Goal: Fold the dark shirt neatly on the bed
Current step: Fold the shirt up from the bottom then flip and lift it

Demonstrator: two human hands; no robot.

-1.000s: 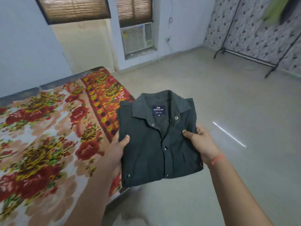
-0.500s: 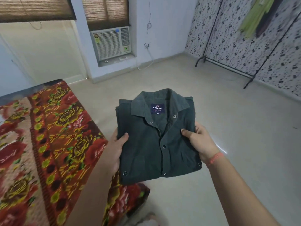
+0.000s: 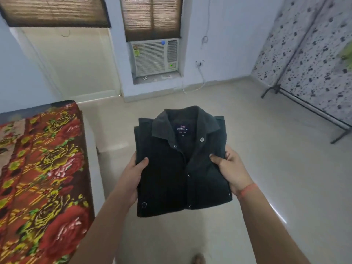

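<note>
The dark shirt [image 3: 171, 178] is folded into a flat rectangle, collar and label facing up, snaps down the front. I hold it in the air over the floor, to the right of the bed [image 3: 42, 178]. My left hand [image 3: 133, 174] grips its left edge, thumb on top. At the right edge my right hand [image 3: 231, 170] grips it the same way, a red thread at the wrist. The bed carries a floral red and yellow cover.
A pale tiled floor [image 3: 266, 178] spreads ahead and to the right. A window air conditioner [image 3: 155, 57] sits in the far wall. A black clothes rack [image 3: 304, 109] stands along the spotted right wall. A foot [image 3: 198, 259] shows at the bottom edge.
The view has swung right, so the bed has slid to the left and the shirt now hangs over the floor. Both hands keep the same grip on the shirt.
</note>
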